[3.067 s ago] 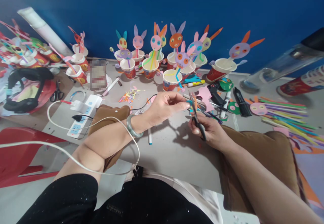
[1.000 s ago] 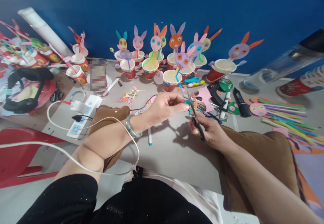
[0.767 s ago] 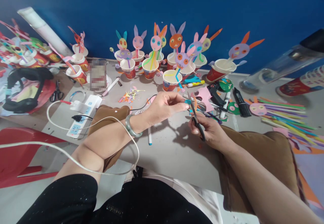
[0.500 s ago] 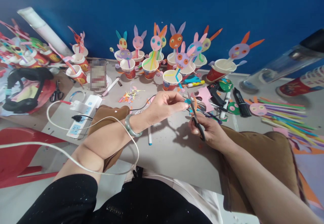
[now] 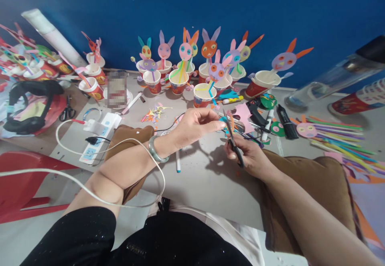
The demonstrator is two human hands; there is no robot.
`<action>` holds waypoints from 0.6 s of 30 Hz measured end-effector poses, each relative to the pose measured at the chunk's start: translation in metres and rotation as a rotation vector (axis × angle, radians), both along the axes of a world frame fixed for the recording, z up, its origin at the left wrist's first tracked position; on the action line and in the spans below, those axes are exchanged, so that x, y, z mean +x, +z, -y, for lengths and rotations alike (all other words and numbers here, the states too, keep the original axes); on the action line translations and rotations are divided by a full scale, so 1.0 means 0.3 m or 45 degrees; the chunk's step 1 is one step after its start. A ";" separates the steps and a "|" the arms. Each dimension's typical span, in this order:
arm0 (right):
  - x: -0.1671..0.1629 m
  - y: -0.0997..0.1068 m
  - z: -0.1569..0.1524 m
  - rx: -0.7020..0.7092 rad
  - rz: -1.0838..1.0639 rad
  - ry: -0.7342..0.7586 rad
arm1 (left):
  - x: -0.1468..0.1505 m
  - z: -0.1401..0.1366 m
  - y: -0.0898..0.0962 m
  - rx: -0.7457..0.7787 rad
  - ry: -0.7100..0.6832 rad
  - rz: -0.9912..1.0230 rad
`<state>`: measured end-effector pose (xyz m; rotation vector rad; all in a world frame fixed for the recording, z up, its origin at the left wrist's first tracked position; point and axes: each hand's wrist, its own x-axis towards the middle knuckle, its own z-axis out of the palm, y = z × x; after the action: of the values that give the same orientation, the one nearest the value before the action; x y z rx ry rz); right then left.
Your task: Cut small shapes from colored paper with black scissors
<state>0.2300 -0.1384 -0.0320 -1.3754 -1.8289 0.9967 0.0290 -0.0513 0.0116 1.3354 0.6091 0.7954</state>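
Observation:
Between thumb and fingertips, my left hand [image 5: 197,125] pinches a small teal paper piece [image 5: 223,119]. My right hand [image 5: 248,153] is closed around the black handles of a pair of scissors [image 5: 237,152]. The scissor blades point up and away, right beside the teal piece; whether they touch it I cannot tell. Just beyond the hands lie a pink paper scrap [image 5: 243,115] with cut-out edges and a black glue gun [image 5: 255,115], partly covered by other bits. A white marker [image 5: 178,162] with a blue end lies below my left wrist.
Several paper cups [image 5: 178,82] with paper rabbit heads stand along the blue wall. Coloured strips [image 5: 339,137] and a black marker [image 5: 286,122] lie at right. A white cable [image 5: 120,206] loops over my left forearm near a power strip [image 5: 98,137]. Brown cushions [image 5: 313,193] lie under both arms.
Almost nothing differs. The teal piece has tilted slightly in my left fingers beside the scissor blades, and both hands keep their places.

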 end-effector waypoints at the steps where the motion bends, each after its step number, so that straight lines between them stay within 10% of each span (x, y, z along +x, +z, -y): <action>1: -0.001 0.002 0.000 -0.001 0.002 -0.003 | 0.001 0.000 0.001 -0.010 0.003 -0.003; 18: -0.002 0.008 0.001 0.000 -0.019 -0.011 | 0.004 0.001 0.003 -0.020 0.001 -0.022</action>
<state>0.2294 -0.1388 -0.0297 -1.3711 -1.8104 0.9998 0.0303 -0.0515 0.0125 1.3290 0.6280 0.7789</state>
